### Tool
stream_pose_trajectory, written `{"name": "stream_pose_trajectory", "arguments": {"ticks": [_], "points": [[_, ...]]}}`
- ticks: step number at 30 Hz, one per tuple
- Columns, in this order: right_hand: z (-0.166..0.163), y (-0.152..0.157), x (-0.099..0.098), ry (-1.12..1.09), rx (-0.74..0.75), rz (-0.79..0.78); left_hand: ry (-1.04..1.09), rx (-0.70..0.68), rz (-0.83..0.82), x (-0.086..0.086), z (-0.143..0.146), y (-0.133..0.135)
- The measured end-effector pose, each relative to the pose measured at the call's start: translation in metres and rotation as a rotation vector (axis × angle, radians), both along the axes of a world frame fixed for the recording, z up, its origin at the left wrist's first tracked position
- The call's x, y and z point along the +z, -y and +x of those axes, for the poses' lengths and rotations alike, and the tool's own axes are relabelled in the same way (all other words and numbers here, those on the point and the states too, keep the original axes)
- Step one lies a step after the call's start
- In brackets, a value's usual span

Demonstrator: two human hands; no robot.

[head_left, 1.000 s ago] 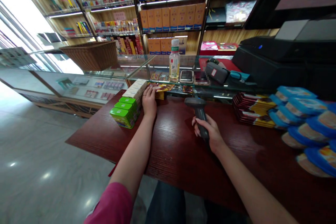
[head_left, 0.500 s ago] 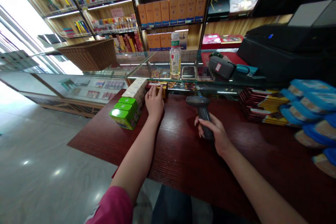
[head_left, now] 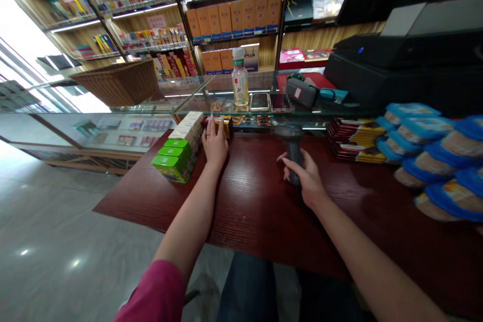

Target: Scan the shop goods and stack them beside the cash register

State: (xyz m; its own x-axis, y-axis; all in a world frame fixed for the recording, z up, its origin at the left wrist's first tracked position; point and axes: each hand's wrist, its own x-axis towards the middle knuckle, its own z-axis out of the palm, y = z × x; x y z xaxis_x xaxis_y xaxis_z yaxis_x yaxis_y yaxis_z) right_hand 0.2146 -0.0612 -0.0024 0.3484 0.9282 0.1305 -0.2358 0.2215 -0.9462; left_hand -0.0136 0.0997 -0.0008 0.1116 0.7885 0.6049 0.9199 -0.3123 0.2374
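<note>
My right hand [head_left: 307, 178] is wrapped round the handle of a dark barcode scanner [head_left: 293, 153], its head raised over the wooden counter. My left hand [head_left: 216, 147] lies with fingers stretched out at the near side of a low stack of dark red and gold packets [head_left: 227, 127]. The fingers rest on or against these packets, which they partly cover. Just left of that hand, a row of white boxes [head_left: 187, 128] runs back from several bright green boxes [head_left: 171, 161].
On the right are stacked red and yellow packets [head_left: 349, 141] and blue-lidded tubs [head_left: 430, 151]. A drink bottle [head_left: 240, 83], a phone [head_left: 260, 102] and a grey case [head_left: 302, 91] stand or lie on the glass showcase. A wicker basket [head_left: 116, 83] sits farther left.
The view has swung slightly to the right. My right hand has lifted or turned the scanner a little; my left hand stays at the packets with its fingers somewhat closer together.
</note>
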Motion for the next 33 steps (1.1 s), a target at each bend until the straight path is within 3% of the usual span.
{"name": "stream_pose_trajectory", "arguments": {"ticks": [5,11,16,20,23,26,33], "points": [[0.055,0.028,-0.001,0.156,-0.134,0.091,0.029,-0.157,0.052,0.004,0.034,0.034],[0.132,0.079,-0.009,0.325,-0.279,0.019,0.027,-0.451,0.098,-0.003,0.142,0.092],[0.148,0.090,-0.017,0.128,-0.360,0.000,-0.159,-0.667,0.029,-0.008,0.234,0.112],[0.144,0.087,-0.015,0.114,-0.371,-0.017,-0.323,-0.853,-0.018,-0.008,0.274,0.102],[0.143,0.086,-0.014,0.131,-0.380,-0.008,-0.298,-0.909,-0.083,-0.009,0.281,0.090],[0.143,0.087,-0.013,0.153,-0.387,-0.006,-0.171,-0.910,-0.164,-0.010,0.270,0.081],[0.137,0.097,-0.003,0.057,-0.275,-0.007,0.406,-0.626,-0.309,-0.010,0.194,0.062]]}}
